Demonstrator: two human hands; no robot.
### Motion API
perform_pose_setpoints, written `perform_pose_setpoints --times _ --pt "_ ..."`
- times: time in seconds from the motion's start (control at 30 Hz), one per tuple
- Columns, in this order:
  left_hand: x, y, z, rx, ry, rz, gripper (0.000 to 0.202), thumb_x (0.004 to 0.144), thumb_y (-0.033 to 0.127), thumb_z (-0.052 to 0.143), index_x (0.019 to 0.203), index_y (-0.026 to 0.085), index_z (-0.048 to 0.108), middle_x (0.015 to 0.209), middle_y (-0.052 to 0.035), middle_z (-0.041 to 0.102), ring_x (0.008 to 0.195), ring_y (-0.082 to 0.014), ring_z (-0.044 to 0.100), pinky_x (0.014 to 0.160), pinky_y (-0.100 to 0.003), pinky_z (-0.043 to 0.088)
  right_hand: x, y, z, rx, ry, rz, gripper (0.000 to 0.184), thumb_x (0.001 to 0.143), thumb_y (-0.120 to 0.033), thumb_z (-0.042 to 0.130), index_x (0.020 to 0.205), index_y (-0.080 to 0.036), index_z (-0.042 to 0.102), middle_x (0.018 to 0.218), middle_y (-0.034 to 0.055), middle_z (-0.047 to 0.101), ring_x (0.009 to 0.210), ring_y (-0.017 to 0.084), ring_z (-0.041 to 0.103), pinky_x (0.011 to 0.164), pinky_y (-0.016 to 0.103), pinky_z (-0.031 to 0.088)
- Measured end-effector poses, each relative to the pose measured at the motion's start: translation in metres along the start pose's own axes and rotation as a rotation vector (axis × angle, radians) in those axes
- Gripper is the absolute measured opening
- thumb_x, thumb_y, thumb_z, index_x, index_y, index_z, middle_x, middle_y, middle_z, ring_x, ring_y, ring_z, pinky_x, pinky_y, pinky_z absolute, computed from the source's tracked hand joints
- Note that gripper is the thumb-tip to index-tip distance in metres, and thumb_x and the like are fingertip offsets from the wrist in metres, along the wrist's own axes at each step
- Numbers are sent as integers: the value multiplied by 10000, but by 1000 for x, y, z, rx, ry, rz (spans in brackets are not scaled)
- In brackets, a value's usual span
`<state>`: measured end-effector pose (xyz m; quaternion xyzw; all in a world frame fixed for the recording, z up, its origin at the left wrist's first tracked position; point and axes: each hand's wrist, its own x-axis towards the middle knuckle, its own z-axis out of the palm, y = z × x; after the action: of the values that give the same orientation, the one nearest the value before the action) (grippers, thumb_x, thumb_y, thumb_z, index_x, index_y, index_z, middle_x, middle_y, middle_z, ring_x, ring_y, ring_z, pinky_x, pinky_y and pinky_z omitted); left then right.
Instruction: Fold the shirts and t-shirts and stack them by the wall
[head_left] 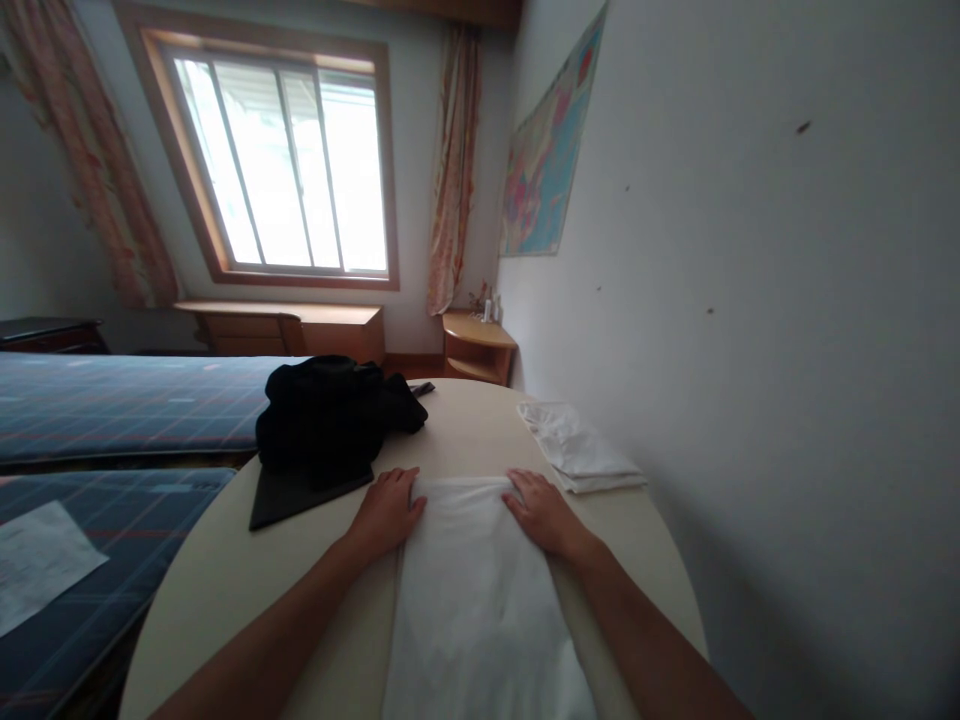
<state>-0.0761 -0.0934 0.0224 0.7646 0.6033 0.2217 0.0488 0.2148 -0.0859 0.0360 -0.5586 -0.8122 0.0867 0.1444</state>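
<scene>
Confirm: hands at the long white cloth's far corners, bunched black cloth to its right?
Not quite: the head view shows the bunched black cloth to the left of the long white cloth. The left hand and right hand are indeed at its far corners.

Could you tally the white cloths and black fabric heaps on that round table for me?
White cloths: 2 (a long flat white cloth between the left hand and right hand; a folded white cloth nearer the wall)
Black fabric heaps: 1 (a rumpled black heap at left; whether it is several pieces is unclear)
Total: 3
</scene>
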Motion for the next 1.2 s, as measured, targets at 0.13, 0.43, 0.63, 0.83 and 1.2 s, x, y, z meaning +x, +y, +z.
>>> perform_pose_setpoints --times 0.13,0.43,0.63,0.83,1.2 --pt "7 -9 -3 -69 -19 -85 360 800 370 620 1071 137 663 1086 -149 666 1027 -297 603 946 -383 417 9 12 -4 -4 84 55 335 936 -334 514 1163 -124 644 1209 128 626 1172 229 522 1054 325 339" --pt "27 0 -11 -396 -109 -223 115 732 209 675 800 186 584 803 -17 663 788 -188 638 718 -267 453 19 10 -22 138 17 142 148 913 -242 566 985 -129 629 963 88 687 908 179 636 794 251 443" --pt "59 18 -20 -674 -130 -334 113 891 228 567 929 174 475 693 28 600 474 -110 621 469 -190 433 39 5 -49 502 60 243 156 962 -227 485 1097 -155 514 933 52 678 503 71 615 528 193 465" --pt "70 42 -50 -944 -62 -369 201 912 272 604 996 169 453 948 -51 643 656 -120 706 546 -183 525 44 -3 -67 957 134 316 309 962 -314 533 1227 -183 445 1226 131 598 639 112 698 540 212 568" --pt "12 44 -78 -1261 -248 -233 513 696 527 800 997 161 603 1099 -89 675 1038 -238 662 864 -356 548 -18 0 -76 1077 50 48 425 811 -440 700 1103 -172 547 1045 62 676 943 196 689 917 373 542"
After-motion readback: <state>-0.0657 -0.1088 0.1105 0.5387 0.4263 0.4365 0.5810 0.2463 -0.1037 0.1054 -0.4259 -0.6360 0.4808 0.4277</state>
